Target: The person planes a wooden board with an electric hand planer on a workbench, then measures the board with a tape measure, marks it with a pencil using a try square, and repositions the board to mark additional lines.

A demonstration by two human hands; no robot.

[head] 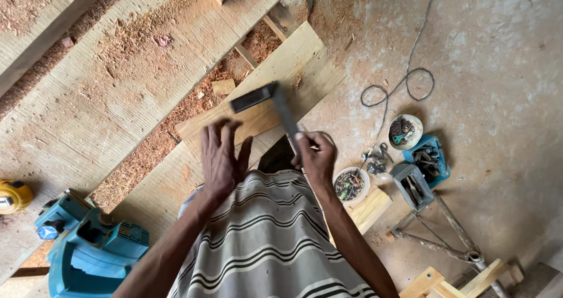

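Workbench (pixel 105 98), left, strewn with sawdust | plank (pixel 264 107) across it, centre, no nail visible in it | hammer (pixel 275 107) raised over plank | right hand (pixel 314 157) clenched on hammer handle, near end | left hand (pixel 221 157) flat, fingers spread, hovering at plank's near edge, holding nothing

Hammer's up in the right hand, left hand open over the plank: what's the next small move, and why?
Probably bring the left hand down flat on the pale plank to steady it before swinging. The right hand has its grip on the hammer with the head raised over that plank, while the left hand's fingers are spread above it. No nail is visible from this view.
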